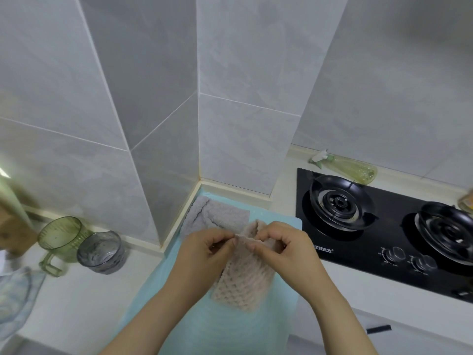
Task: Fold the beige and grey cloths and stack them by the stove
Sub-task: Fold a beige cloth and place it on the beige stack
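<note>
Beige waffle-weave cloth lies on a pale blue mat, directly below the two hands. Its near end is flat on the mat between the forearms, and its far end is lifted.

Left hand: thumb and forefinger pinch the raised far edge of the beige cloth, other fingers curled under. Right hand: same pinch on the same edge, just beside the left, knuckles up. The two grips sit close together near the middle of that edge.

Grey cloth: on the mat beyond the hands, tucked into the wall corner, with a fold line showing across its left part. Its near edge runs behind the fingers and the raised beige edge; I cannot tell whether the two cloths touch.

Surface, left to right:
- Patterned light fabric at the far left edge, partly out of view.
- White worktop carrying a clear green measuring jug, upright with its handle towards me. A smoky grey tumbler stands just beside it on the right.
- The blue mat runs from the wall corner to the near edge.
- Black glass stove set into the worktop just right of the mat, with two burners and two knobs along its front.
- A yellowish spray bottle lies on its side behind the stove, against the wall.

Room: grey marbled wall tiles with white grout. A boxed column juts out between the jug area and the stove.
</note>
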Demonstrator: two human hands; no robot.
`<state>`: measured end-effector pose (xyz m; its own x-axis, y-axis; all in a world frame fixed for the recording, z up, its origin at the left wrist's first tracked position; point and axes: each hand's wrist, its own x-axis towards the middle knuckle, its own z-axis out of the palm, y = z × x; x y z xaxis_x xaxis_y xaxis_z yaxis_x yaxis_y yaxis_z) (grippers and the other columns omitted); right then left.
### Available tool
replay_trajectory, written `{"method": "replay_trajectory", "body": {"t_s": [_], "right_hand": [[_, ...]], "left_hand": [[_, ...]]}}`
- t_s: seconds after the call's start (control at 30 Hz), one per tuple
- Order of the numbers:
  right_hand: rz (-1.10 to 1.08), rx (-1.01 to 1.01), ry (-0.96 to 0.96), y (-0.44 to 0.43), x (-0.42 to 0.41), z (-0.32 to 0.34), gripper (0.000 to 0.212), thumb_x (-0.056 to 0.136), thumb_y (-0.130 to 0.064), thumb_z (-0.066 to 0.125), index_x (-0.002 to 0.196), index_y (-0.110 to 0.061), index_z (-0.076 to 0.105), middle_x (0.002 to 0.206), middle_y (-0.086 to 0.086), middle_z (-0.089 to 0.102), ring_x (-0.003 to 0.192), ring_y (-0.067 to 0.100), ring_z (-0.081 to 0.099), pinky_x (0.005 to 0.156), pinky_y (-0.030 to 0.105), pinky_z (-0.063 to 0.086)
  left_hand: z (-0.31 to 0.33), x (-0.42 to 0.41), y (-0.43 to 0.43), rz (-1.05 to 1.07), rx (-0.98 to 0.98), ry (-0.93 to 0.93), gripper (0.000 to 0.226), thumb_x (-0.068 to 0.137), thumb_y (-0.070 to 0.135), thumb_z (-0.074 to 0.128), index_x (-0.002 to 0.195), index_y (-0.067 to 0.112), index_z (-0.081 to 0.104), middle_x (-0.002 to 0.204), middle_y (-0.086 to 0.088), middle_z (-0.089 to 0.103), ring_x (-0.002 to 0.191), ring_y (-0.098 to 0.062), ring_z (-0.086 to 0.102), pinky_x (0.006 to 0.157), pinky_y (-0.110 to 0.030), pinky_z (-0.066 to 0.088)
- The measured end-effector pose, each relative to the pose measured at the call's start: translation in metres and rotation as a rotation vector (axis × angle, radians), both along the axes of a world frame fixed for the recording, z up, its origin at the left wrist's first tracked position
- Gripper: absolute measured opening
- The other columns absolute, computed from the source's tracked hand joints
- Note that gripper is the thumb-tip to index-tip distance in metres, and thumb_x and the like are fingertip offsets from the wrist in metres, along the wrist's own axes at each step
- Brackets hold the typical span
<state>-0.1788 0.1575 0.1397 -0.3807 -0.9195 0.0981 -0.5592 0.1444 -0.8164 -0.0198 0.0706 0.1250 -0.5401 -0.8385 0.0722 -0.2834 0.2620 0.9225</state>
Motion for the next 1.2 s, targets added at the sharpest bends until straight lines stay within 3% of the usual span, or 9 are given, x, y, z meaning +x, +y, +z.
{"method": "replay_trajectory", "body": {"t_s": [0.2,0.27,0.4,0.5,0.63,0.77,0.87,1.07,1.2], "right_hand": [[0.033,0.108,0.148,0.004,-0.010,0.007,0.023,0.074,-0.040,0.078,0.065,-0.023,0.063,0.079,-0.020,0.066,0.060,0.004,0.052,0.056,0.016,0.038],[0.022,0.158,0.198,0.008,-0.014,0.010,0.027,0.074,-0.043,0.077,0.063,-0.024,0.061,0.071,-0.020,0.064,0.053,0.002,0.049,0.051,0.013,0.034],[-0.004,0.248,0.290,0.013,-0.021,0.014,0.024,0.078,-0.045,0.073,0.064,-0.033,0.057,0.059,-0.030,0.056,0.053,0.002,0.048,0.050,0.015,0.031],[-0.004,0.182,0.328,0.012,-0.022,0.012,0.013,0.081,-0.039,0.070,0.071,-0.037,0.062,0.076,-0.022,0.065,0.070,0.003,0.058,0.062,0.018,0.043],[-0.029,0.052,0.342,0.010,-0.022,0.009,0.018,0.082,-0.026,0.074,0.073,-0.038,0.063,0.080,-0.017,0.061,0.081,0.007,0.059,0.063,0.013,0.039],[-0.120,0.027,0.360,0.008,-0.025,0.007,0.012,0.082,-0.022,0.074,0.084,-0.032,0.068,0.076,-0.014,0.058,0.076,0.006,0.058,0.066,0.016,0.044],[-0.118,0.080,0.308,0.008,-0.029,0.006,0.016,0.082,-0.020,0.075,0.092,-0.031,0.068,0.073,-0.011,0.059,0.073,0.006,0.058,0.072,0.023,0.050],[-0.057,0.094,0.318,0.002,-0.022,0.001,0.037,0.083,-0.026,0.072,0.116,-0.036,0.060,0.101,-0.023,0.051,0.093,-0.002,0.051,0.075,0.018,0.049],[0.009,0.093,0.311,-0.012,-0.018,0.009,0.052,0.086,-0.030,0.070,0.133,-0.036,0.047,0.129,-0.024,0.043,0.112,-0.002,0.045,0.094,0.019,0.044]], "left_hand": [[0.000,0.005,-0.010,0.014,-0.116,-0.050,0.022,0.088,0.020,0.059,0.069,0.011,0.065,0.064,-0.008,0.059,0.063,-0.020,0.052,0.053,-0.022,0.036],[0.001,0.009,-0.015,0.043,-0.140,-0.038,0.026,0.084,0.027,0.054,0.070,0.008,0.064,0.065,-0.010,0.060,0.063,-0.020,0.053,0.055,-0.028,0.039],[0.006,0.015,-0.025,0.099,-0.147,-0.028,0.023,0.088,0.015,0.059,0.066,0.007,0.062,0.062,-0.010,0.056,0.053,-0.011,0.045,0.051,-0.018,0.033],[0.006,0.016,-0.029,0.112,-0.154,-0.048,0.024,0.089,0.012,0.058,0.065,0.010,0.061,0.062,-0.008,0.057,0.054,-0.007,0.045,0.051,-0.016,0.032],[0.001,0.018,-0.033,0.140,-0.169,-0.051,0.023,0.090,0.014,0.057,0.068,0.017,0.064,0.064,-0.006,0.061,0.057,-0.013,0.052,0.053,-0.018,0.037],[0.000,0.020,-0.036,0.194,-0.206,-0.044,0.017,0.089,0.014,0.060,0.076,0.019,0.069,0.070,-0.004,0.067,0.070,-0.021,0.064,0.067,-0.036,0.049],[0.005,0.022,-0.037,0.207,-0.239,-0.038,0.017,0.087,0.011,0.063,0.077,0.022,0.071,0.071,0.007,0.068,0.070,-0.011,0.061,0.063,-0.019,0.044],[0.012,0.024,-0.040,0.138,-0.361,-0.074,0.015,0.086,0.008,0.064,0.080,0.018,0.072,0.070,0.012,0.064,0.077,-0.006,0.057,0.062,-0.009,0.039],[0.016,0.027,-0.045,0.086,-0.413,-0.095,0.015,0.087,0.019,0.058,0.080,0.017,0.071,0.069,0.008,0.062,0.074,-0.010,0.055,0.062,-0.011,0.038]]}}
